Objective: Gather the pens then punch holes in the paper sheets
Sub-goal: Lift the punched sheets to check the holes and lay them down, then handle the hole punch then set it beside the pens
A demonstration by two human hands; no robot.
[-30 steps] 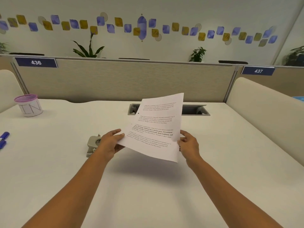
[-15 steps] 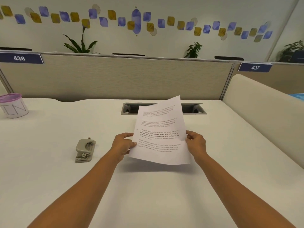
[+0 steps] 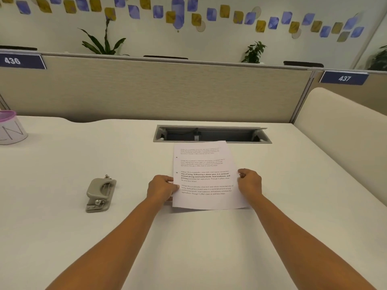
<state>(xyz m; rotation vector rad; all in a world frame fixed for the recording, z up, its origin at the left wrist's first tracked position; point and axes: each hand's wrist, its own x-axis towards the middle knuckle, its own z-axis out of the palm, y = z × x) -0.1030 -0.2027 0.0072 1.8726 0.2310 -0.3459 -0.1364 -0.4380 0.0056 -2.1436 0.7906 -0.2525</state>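
Head view: printed paper sheet low over the white desk, near edge casting a thin shadow, far edge just short of the grey cable tray sunk in the desktop. Two small punched holes along its left margin. Left hand closed on the sheet's left edge, thumb on top, fingers curled beneath. Right hand pinching the right edge, fingers folded in. Grey hole punch lying well left of the paper, apart from both hands. White cup with a pink rim at the far left edge. Beige partition behind, with number plates 436 and 437.
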